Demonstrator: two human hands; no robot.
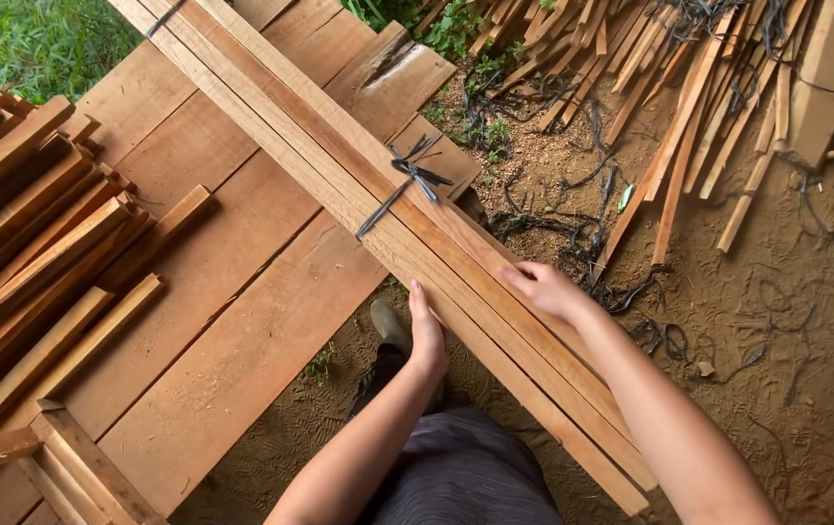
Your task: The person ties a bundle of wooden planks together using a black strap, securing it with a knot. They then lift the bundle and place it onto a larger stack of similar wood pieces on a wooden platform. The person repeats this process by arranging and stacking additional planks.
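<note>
Looking down from the head cam: bundle of slats (378, 185), long pale-to-reddish sawn strips packed side by side and tied near mid-length with a dark strap (407, 180) knotted on top, runs diagonally from upper left to lower right, resting on the plank platform (242, 292) and overhanging the dirt. Left hand (427, 335) flat with fingers together, pressed edge-on against the bundle's near side; right hand (545, 289) loosely open on the far top edge, fingertips on the wood, so the bundle sits between both hands, neither closed around it. Loose slats stacked at left (28, 224), scrap pile upper right (689, 87).
</note>
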